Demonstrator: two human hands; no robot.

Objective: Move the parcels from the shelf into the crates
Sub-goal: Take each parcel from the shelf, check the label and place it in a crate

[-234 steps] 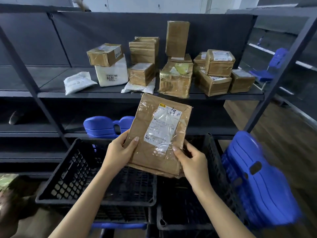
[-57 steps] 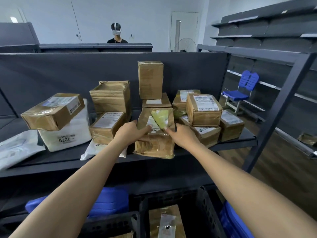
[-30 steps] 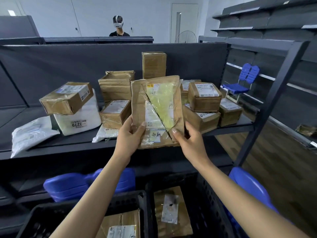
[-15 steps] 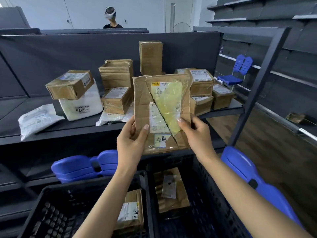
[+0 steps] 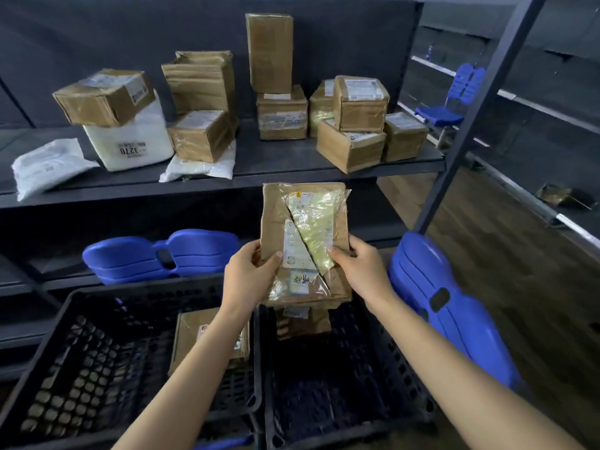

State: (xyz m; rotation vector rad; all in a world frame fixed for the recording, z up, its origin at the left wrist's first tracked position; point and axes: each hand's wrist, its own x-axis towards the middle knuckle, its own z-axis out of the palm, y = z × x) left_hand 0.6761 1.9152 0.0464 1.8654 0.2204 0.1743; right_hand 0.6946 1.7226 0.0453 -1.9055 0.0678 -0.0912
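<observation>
I hold a flat brown parcel (image 5: 305, 238) with a yellow taped label upright, below the shelf edge and over the far rim of the right crate (image 5: 418, 407). My left hand (image 5: 250, 274) grips its lower left edge and my right hand (image 5: 360, 271) its lower right edge. A flat brown parcel (image 5: 302, 323) lies in the right crate, partly hidden by the held one. The left crate (image 5: 97, 352) holds another brown parcel (image 5: 194, 339), partly covered by my left forearm. Several brown boxes, such as one at the right (image 5: 350, 147), remain on the dark shelf (image 5: 276, 164).
White parcels on the shelf: a bag (image 5: 48, 167) at the left, a block marked 3270 (image 5: 133, 141), a flat bag (image 5: 201, 165). Blue plastic seats lie on the lower shelf (image 5: 162, 254) and beside the right crate (image 5: 441, 300). A dark upright post (image 5: 470, 118) stands at the right.
Both hands have brought the yellow-labelled parcel down from in front of the shelf to just above the right crate. My view has tilted downward, showing more of the crates.
</observation>
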